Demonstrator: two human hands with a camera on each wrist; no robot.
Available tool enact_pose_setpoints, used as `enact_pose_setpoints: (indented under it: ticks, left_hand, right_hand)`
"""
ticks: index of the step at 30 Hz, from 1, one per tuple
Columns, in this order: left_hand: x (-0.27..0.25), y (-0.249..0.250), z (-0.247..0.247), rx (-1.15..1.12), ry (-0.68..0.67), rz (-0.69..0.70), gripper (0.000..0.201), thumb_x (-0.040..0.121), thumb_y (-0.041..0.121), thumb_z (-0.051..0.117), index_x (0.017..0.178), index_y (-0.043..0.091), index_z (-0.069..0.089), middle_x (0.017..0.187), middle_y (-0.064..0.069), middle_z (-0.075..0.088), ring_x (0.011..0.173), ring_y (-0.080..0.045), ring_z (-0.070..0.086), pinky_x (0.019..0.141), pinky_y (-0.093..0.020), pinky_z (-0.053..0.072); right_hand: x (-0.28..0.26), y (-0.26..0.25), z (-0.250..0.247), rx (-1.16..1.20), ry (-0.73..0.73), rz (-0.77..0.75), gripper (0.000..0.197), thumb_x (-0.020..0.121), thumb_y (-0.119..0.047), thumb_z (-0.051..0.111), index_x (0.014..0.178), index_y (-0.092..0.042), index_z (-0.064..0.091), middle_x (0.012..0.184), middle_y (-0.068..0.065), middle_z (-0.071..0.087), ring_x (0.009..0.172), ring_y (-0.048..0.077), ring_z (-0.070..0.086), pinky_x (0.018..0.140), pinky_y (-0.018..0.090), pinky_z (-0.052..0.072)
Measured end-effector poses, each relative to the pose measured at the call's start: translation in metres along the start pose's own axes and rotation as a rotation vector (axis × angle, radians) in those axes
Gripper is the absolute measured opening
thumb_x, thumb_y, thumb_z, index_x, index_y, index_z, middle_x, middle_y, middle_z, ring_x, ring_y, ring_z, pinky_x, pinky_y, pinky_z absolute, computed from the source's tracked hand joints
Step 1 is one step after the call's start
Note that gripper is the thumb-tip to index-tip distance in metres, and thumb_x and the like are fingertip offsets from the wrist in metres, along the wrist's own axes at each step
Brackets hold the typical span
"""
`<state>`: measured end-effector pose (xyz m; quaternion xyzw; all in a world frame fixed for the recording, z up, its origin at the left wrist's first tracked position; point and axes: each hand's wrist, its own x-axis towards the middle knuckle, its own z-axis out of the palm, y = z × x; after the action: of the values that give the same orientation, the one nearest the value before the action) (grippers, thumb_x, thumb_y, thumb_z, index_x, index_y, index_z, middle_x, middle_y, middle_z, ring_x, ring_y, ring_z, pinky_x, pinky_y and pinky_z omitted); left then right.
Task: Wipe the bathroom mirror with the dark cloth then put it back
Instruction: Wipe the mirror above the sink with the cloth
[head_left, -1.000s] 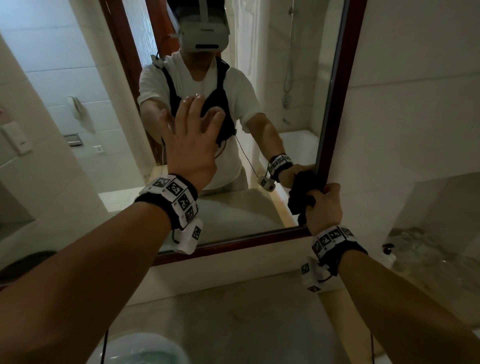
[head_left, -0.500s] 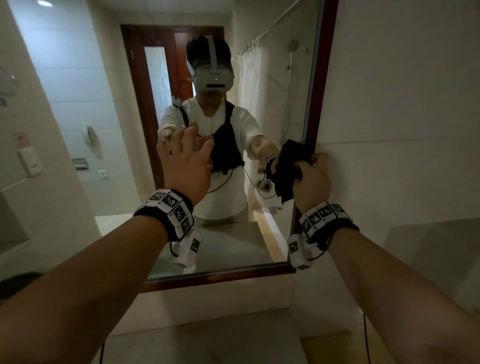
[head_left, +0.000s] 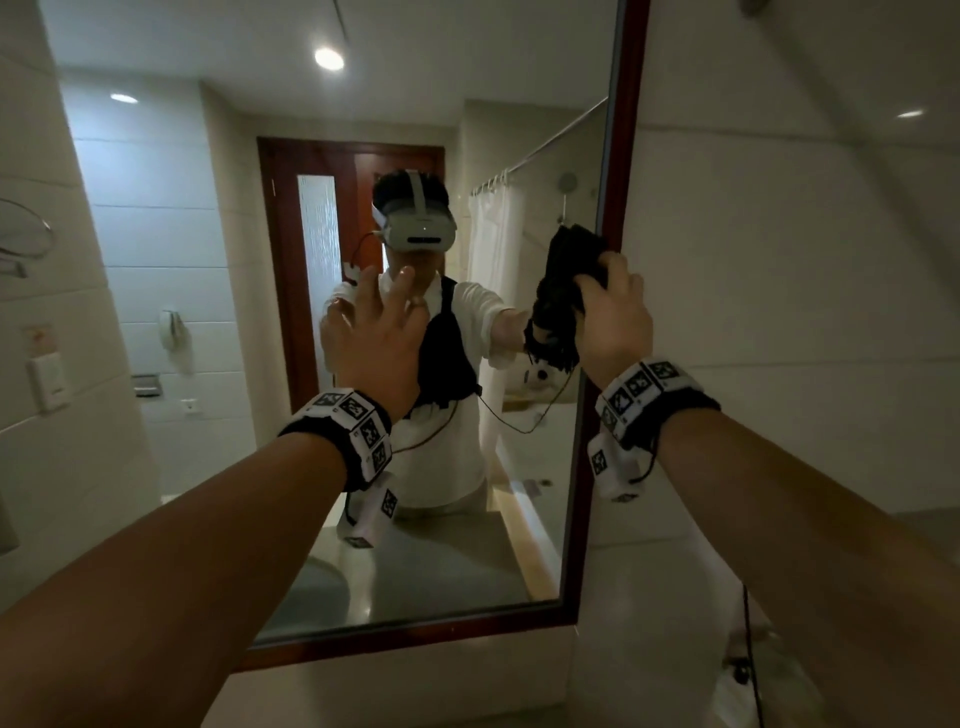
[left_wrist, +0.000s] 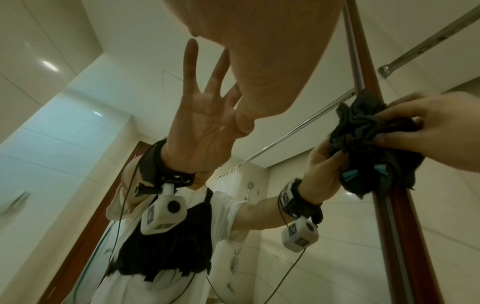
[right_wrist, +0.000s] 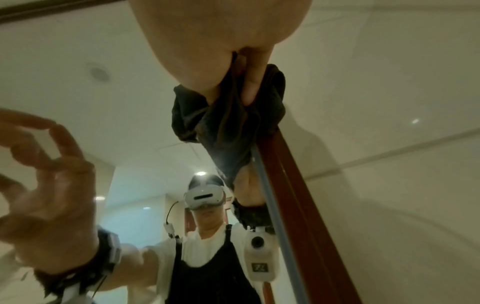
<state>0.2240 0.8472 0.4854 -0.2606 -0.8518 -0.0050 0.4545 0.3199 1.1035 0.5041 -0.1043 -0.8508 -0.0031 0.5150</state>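
The bathroom mirror (head_left: 208, 270) has a dark red wooden frame (head_left: 618, 156). My right hand (head_left: 610, 312) grips the bunched dark cloth (head_left: 563, 291) and presses it against the glass at the mirror's right edge, about halfway up. The right wrist view shows the cloth (right_wrist: 226, 117) wadded under my fingers, beside the frame (right_wrist: 288, 174). My left hand (head_left: 379, 312) is held up flat to the glass at the mirror's middle, fingers straight and spread, holding nothing. In the left wrist view a fingertip meets its own reflection on the glass, and the cloth (left_wrist: 363, 127) is at the right.
Pale tiled wall (head_left: 805, 338) runs right of the frame. A light stone counter (head_left: 467, 696) lies under the mirror, with a small dark fitting (head_left: 743, 673) at its right end. A switch plate (head_left: 47, 382) sits on the left wall.
My right hand has slid the cloth up the mirror's right edge from the bottom corner to mid height. The left hand stays against the glass. The view has tilted upward.
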Motion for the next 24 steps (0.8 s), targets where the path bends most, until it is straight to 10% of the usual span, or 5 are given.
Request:
enact_pose_setpoints:
  ticks: [12, 24]
  left_hand:
    - [0.008, -0.009, -0.009, 0.002, 0.074, 0.061, 0.079, 0.069, 0.04, 0.069, 0.14, 0.025, 0.037, 0.146, -0.004, 0.032, 0.129, -0.038, 0.036, 0.094, -0.061, 0.036]
    - [0.056, -0.031, -0.042, -0.027, 0.16, -0.029, 0.057, 0.07, 0.029, 0.072, 0.123, 0.024, 0.052, 0.136, -0.008, 0.043, 0.126, -0.032, 0.035, 0.093, -0.056, 0.032]
  right_hand:
    - [-0.063, 0.002, 0.01, 0.0, -0.075, -0.036, 0.016, 0.08, -0.003, 0.073, 0.089, -0.004, 0.06, 0.115, 0.014, 0.053, 0.086, 0.031, 0.055, 0.053, 0.039, 0.056]
    - [0.072, -0.003, -0.041, -0.016, 0.073, -0.023, 0.017, 0.08, 0.009, 0.058, 0.092, -0.001, 0.067, 0.124, 0.018, 0.049, 0.1, 0.036, 0.05, 0.062, 0.039, 0.049]
